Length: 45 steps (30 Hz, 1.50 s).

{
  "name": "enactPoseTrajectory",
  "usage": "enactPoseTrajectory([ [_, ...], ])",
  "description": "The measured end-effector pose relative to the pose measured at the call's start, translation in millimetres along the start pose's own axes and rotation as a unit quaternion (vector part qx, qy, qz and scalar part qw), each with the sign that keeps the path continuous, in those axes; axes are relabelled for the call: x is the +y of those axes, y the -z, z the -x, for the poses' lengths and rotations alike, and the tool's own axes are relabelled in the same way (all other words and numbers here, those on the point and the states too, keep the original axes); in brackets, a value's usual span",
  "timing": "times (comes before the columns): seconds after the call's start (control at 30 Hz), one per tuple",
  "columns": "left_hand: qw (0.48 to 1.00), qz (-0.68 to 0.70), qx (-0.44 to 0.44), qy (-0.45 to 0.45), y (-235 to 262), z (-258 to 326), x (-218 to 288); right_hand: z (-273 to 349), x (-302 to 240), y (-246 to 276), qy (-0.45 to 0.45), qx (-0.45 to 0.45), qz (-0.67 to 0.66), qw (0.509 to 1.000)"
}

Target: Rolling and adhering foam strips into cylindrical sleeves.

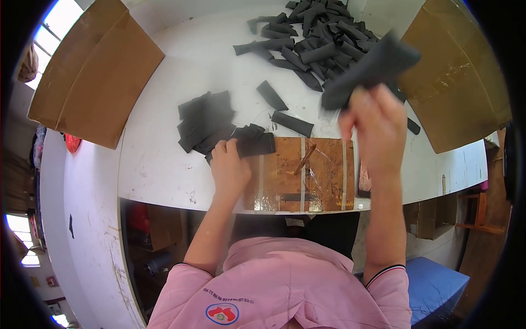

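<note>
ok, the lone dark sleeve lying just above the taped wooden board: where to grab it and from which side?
Pinch the sleeve across its narrow width near the left end, coming straight down. It lies flat and slanted on the table, clear of the big pile; that end is nearest the left hand. The right hand already holds one.

Two bare hands are at work over one white table [164,164]: one left hand [229,170] and one right hand [378,129]. One dark grey fabric piece [372,66] is up in the right hand, and one folded black piece [253,141] sits under the left fingers. There is one heap of rolled black pieces [318,33] at the far side, too tangled to count, and one flat stack of black pieces [205,118]. Two loose black pieces [272,95] [292,123] lie between them. Two cardboard sheets [98,77] [455,82] flank the table, one per side. One taped brown board [307,175] lies at the near edge, with one small wooden stick [304,159] on it.
</note>
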<state>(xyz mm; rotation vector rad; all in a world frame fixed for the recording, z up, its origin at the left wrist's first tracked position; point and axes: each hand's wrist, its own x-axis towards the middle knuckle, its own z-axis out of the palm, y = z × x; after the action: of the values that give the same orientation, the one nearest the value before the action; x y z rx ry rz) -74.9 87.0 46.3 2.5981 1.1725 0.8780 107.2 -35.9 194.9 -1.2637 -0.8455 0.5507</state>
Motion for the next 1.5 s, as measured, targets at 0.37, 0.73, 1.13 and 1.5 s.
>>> enactPoseTrajectory([
  [0.37, 0.982, 0.163, -0.040, 0.082, 12, -2, -31, 102, 88, -44, -0.173, -0.116, 0.140, 0.968],
  [0.73, 0.797, 0.482, -0.225, 0.285, 45, -2, -15, 63, 148, -102, -0.433, -0.078, -0.364, 0.821],
  [1.13, 0.814, 0.519, -0.112, 0.237, 38, 32, -27, 55, 159, -109, -0.448, -0.034, -0.422, 0.787],
  [1.5, 0.803, 0.543, -0.134, 0.206, 34, 15, -4, 64, 147, -94, -0.413, -0.090, -0.442, 0.791],
])
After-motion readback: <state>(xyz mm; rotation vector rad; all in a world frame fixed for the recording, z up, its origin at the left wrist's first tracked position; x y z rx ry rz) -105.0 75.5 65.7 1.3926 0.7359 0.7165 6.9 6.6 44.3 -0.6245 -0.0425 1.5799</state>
